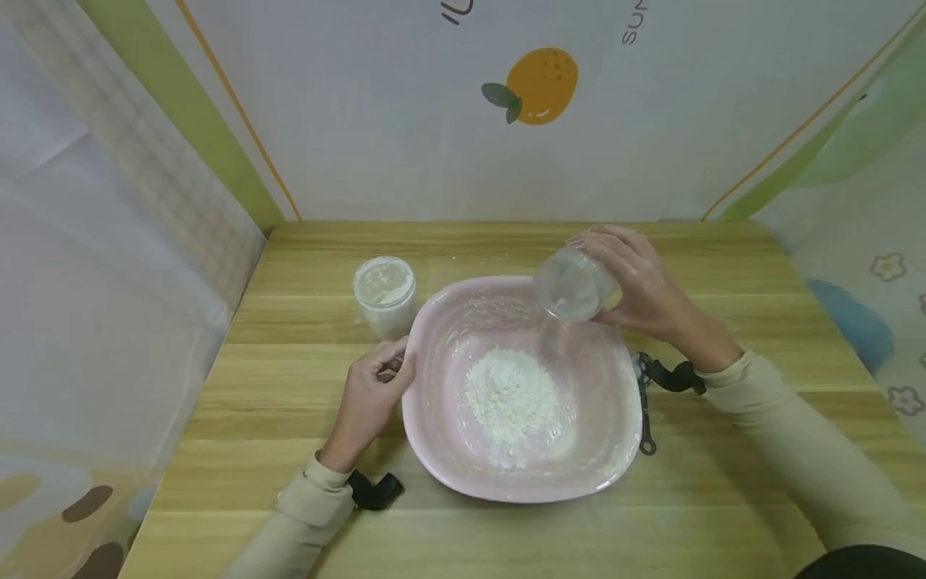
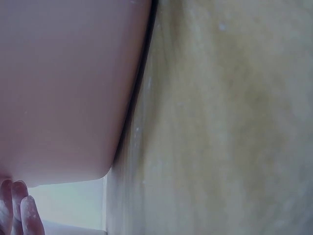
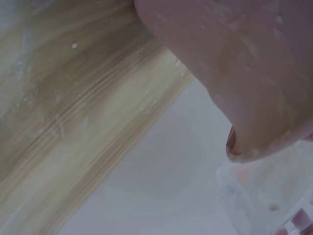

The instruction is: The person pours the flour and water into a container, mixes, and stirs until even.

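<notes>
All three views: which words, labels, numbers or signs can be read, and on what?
"SU", then a cut-off letter, on the white backdrop, above right of the printed orange.
Large dark letters above left on the backdrop: cut off, unreadable.
Bowl, jar, cup: no readable text.

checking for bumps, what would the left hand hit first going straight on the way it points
The pale pink, rounded plastic basin: the left hand touches its left rim, so moving on would likely press it at once, though depth is unclear.

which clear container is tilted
The container in the right hand, tilted over the pink bowl; the other container stands upright on the table.
</notes>
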The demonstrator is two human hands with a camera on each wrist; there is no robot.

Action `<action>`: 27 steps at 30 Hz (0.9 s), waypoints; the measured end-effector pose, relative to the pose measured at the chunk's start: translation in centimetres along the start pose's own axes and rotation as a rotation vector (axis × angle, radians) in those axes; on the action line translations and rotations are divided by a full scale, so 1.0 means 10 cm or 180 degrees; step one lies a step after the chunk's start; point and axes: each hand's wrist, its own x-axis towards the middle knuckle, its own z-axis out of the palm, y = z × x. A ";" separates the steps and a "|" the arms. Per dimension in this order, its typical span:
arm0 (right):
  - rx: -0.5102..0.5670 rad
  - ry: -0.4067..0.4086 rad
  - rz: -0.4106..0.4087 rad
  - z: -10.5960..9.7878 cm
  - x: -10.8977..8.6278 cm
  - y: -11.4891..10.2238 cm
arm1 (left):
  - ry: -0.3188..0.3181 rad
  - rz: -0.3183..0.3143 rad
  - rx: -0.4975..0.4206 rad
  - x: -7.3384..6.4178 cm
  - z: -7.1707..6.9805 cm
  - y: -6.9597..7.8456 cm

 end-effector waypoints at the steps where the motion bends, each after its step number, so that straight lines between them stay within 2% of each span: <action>1: -0.0005 0.0015 -0.0029 0.00 0.00 0.00 | -0.0001 0.0000 0.0002 0.00 0.00 0.00; 9: -0.0122 0.0025 -0.0211 0.00 0.02 -0.04 | -0.0004 0.0016 0.0010 0.00 0.00 0.01; 27: -0.0243 -0.0112 -0.0104 -0.02 0.10 -0.18 | -0.0012 0.0009 0.0027 0.00 -0.01 -0.01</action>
